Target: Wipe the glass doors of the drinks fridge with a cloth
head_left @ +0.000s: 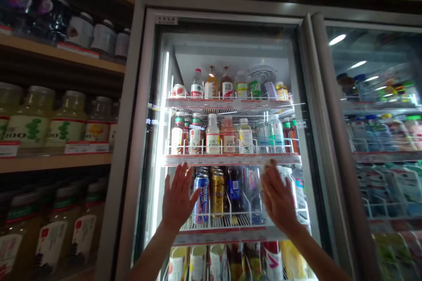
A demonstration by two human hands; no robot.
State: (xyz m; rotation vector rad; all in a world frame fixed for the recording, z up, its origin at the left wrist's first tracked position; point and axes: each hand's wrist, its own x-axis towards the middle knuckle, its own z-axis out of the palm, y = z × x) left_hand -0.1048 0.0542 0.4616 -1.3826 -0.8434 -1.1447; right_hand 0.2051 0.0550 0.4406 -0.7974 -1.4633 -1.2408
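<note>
Hands raised at the glass door (227, 16), before drink shelves (231, 160)
Left hand (177, 202), fingers straight, nears its left edge; right hand (279, 199), nearer its right, fingers too blurred to tell; light, flat contact should suit.

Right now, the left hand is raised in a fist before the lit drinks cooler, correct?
Not a fist: the head view shows the left hand open, fingers extended, raised before the lit drinks cooler.

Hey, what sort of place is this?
Probably a shop's drinks section: a lit, glass-fronted cooler of bottles and cans, label strips along shelf edges, and more bottles on open shelves at left.
</note>
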